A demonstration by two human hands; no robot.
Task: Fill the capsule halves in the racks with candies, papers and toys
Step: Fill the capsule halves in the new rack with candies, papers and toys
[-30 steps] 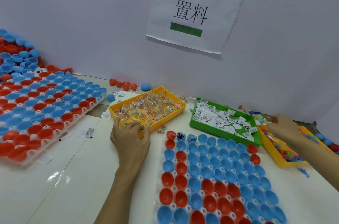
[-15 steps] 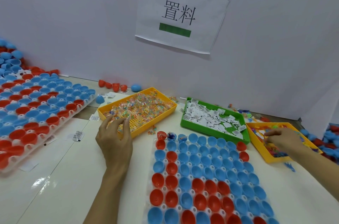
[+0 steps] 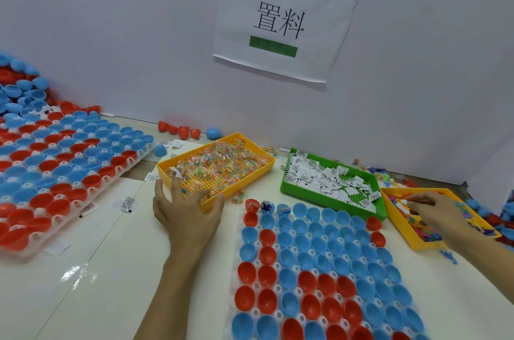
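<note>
Probably a packing workshop: capsule racks (image 3: 319, 270), sorted trays (image 3: 217, 170), wall sign (image 3: 283, 19).

2 bare forearms reach forward. The left hand (image 3: 185, 214) is spread, fingers slightly bent, palm down. The right hand (image 3: 434, 211) extends to the right, fingers curled together.

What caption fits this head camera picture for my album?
Left hand reaches into the candy tray, right hand into the toy tray, above a rack of capsule halves.

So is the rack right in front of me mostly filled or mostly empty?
Mostly empty. In the near rack, only a few capsule halves along the far-left edge hold anything; the other red and blue cups show bare insides.
</note>
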